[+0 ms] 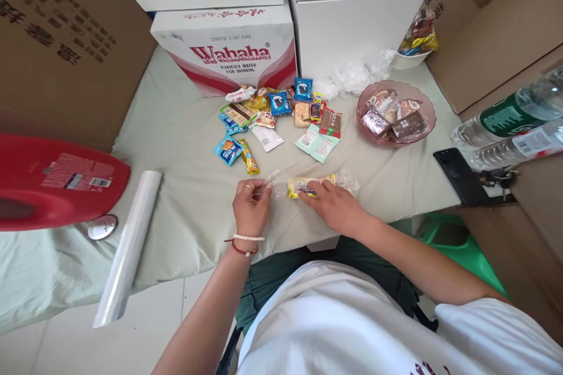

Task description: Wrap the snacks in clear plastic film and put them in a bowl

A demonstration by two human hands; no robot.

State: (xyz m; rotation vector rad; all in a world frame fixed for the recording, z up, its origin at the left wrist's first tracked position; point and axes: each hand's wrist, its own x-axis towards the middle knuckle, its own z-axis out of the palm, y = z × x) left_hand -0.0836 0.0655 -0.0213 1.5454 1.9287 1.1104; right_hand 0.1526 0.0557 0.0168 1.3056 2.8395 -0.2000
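Observation:
My left hand (251, 204) is closed in a pinch on the left end of a clear plastic bag (314, 184) that lies on the pale green cloth (185, 146). The bag holds yellow-wrapped snacks. My right hand (335, 205) rests on the bag's middle, fingers curled over it and pressing it down. A scatter of small wrapped snacks (272, 114) lies just beyond both hands. To their right stands a pink glass bowl (396, 112) with several wrapped bars in it.
A roll of clear film (128, 246) lies at the left, near a red container (53, 181) and a metal lid (102, 227). A Wahaha water carton (229, 47) and white boxes stand behind. A black phone (460, 176), keys and two water bottles (510, 123) sit at right.

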